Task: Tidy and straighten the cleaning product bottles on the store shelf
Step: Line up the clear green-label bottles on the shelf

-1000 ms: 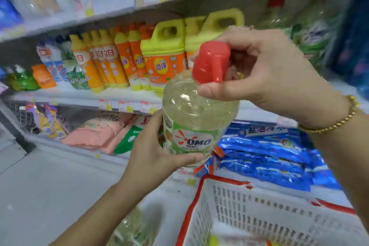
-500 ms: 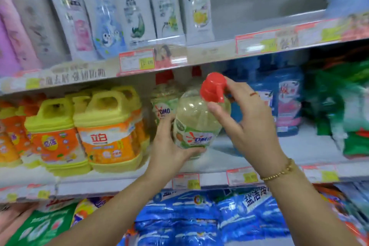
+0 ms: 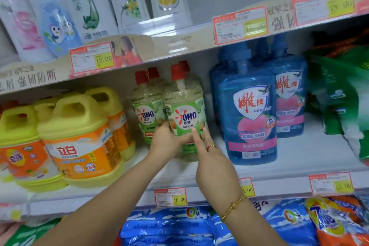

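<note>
1. The front OMO bottle (image 3: 184, 118) stood upright just left of the big blue bottle (image 3: 247, 122), with a small gap between them. Its label faced out. It looked like it was down on the shelf (image 3: 279, 168), but the hands covered part of the base, so I couldn't swear to it.
2. The left hand (image 3: 167, 142) was on the side of the OMO bottle away from the blue bottle. It was curled round the lower body, with the thumb across the front, so that was a proper grip.
3. The right hand (image 3: 213, 168) wasn't gripping anything. Its fingers (image 3: 196, 138) were straight, and just the tips were on the bottom of the label, on the side nearer the blue bottle.
4. My guess is this was the final nudge to square it up.
5. What could've gone wrong:
   - The left hand was wedged beside the second OMO bottle (image 3: 146, 114), which is one further over from the blue bottle. Pulling out carelessly could have dragged or tipped that one.
   - Pushing too hard with those fingertips could have shoved the bottle into the ones behind it, or twisted the label off-centre.
   - A sideways slide could have knocked it into the blue bottle.
   - The red cap (image 3: 178, 71) sat close under the upper shelf, so lifting instead of sliding risked clipping it.
</note>
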{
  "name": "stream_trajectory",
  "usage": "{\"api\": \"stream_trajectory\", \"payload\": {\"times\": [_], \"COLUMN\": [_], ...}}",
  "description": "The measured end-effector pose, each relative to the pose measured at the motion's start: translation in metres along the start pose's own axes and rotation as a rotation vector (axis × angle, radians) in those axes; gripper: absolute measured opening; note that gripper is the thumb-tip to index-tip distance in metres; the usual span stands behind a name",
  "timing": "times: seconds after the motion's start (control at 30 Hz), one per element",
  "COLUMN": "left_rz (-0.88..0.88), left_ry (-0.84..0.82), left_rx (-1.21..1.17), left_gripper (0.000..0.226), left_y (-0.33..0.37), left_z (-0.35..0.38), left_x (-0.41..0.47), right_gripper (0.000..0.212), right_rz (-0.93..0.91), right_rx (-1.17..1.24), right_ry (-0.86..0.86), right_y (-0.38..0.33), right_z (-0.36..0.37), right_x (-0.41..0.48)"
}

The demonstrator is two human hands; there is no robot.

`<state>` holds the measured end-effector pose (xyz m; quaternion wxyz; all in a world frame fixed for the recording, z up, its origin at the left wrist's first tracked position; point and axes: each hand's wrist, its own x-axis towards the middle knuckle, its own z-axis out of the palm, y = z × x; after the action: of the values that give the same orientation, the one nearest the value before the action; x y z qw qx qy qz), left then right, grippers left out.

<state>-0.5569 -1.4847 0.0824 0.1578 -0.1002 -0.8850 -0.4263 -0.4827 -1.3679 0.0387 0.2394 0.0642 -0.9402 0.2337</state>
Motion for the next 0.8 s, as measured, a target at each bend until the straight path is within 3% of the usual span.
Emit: {"api": "stream_trajectory", "payload": {"times": [0.1,0.23,0.3,0.4,0.53,0.63,0.8], "left_rz": [-0.018,0.031,-0.002,-0.073,-0.032,0.073,0.187], "left_ry": [-0.002,-0.04,-0.083,-0.15,-0.186,-0.136,-0.006], "left_rx": [0.194,0.411,0.49,0.734,0.904,0.824,0.566], "left_gripper": [0.05,0.056,0.058,0.057,0.059,0.057,0.048], "left_y": [0.004,0.008,0.011,0.022,0.024,0.015,-0.015], "left_z": [0.003,0.002,0.0,-0.003,-0.007,-0.016,-0.088], "left_x": [0.019,0.038,0.048,0.062,0.063,0.037,-0.067], "right_gripper": [0.082,0.009,0.022,0.019,0.028,0.025,0.033], "right_rz": [-0.02,-0.065,-0.095,-0.118,-0.03,0.051,-0.184], "right_rx": [-0.093,-0.213,-0.237,-0.228,-0.194,-0.131,0.11], "right_ry": [0.147,0.233,0.241,0.272,0.199,0.134,0.203], "right_y": [0.01,0.009,0.008,0.007,0.005,0.0,-0.047], "right_z": [0.023,0.027,0.027,0.023,0.024,0.019,0.014], "right_x": [0.004,0.006,0.005,0.005,0.006,0.008,-0.006]}}
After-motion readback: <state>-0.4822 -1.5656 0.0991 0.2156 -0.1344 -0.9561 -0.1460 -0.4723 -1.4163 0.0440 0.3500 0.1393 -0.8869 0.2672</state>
